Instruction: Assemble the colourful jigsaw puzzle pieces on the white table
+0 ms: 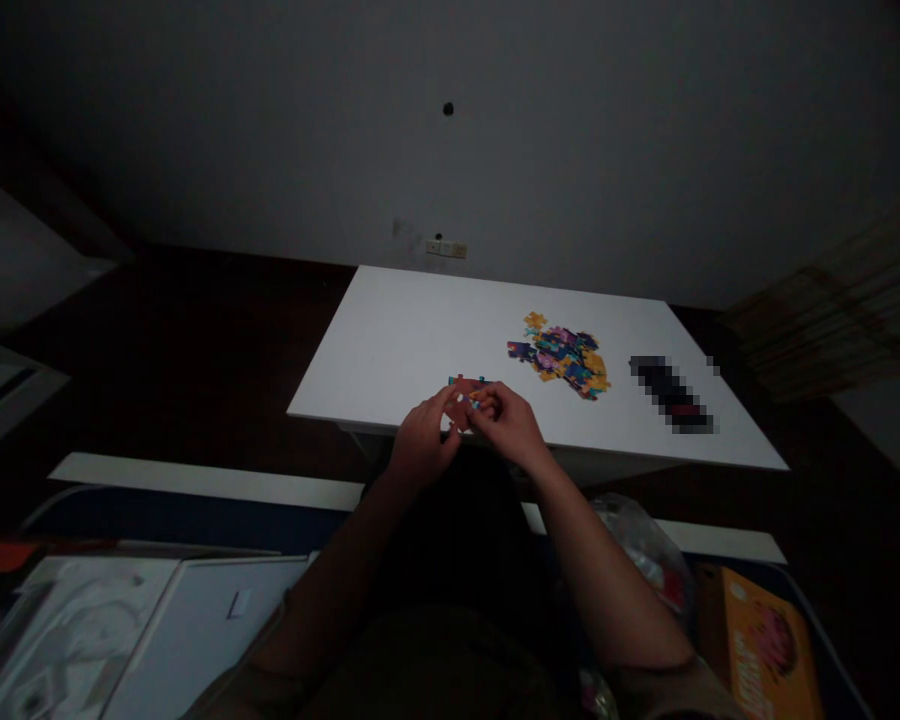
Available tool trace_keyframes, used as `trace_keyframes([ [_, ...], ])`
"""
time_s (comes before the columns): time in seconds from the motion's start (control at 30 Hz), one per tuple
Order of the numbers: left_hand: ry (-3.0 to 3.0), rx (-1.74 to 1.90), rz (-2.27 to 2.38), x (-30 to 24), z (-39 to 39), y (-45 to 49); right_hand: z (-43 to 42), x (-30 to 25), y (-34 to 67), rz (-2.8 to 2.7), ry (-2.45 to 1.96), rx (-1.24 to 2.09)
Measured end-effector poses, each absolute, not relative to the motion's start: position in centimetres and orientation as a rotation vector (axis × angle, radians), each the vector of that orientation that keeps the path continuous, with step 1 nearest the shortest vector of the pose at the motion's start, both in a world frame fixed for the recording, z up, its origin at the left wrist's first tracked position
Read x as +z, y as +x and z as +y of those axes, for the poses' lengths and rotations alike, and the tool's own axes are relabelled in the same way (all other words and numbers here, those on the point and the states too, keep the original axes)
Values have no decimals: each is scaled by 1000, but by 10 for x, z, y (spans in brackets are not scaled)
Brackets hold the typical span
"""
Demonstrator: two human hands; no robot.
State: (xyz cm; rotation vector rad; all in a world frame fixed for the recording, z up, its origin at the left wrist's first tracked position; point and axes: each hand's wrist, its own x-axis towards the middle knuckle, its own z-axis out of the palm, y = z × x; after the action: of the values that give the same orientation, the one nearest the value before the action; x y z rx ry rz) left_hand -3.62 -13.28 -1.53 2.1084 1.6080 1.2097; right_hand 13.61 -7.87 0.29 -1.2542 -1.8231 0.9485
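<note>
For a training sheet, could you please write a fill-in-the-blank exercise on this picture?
The table under the puzzle pile has a top coloured ____.
Of the left hand and the right hand, the one nearer the pile is the ____.
In the picture, the plastic bag lies to the ____ of the orange box.

white; right; left

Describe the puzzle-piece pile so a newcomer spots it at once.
Find the white table. Past the right hand, to its right, lies the puzzle-piece pile. Its jumbled yellow, purple and blue sets it apart from the mostly reddish pieces at that hand.
</note>
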Motion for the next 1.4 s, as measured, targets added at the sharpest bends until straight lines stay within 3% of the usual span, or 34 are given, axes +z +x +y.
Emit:
trace_keyframes([
  [0.23,2047,1274,1648,-17,-132,-41,-83,8,135,-1860,-1279,914],
  [0.77,2418,916,1818,-32,-167,-11,-56,20,149,-2362,-1216,299],
  [1.4,2341,893,1828,-4,-148,-5,-50,8,156,-2339,-1216,345],
])
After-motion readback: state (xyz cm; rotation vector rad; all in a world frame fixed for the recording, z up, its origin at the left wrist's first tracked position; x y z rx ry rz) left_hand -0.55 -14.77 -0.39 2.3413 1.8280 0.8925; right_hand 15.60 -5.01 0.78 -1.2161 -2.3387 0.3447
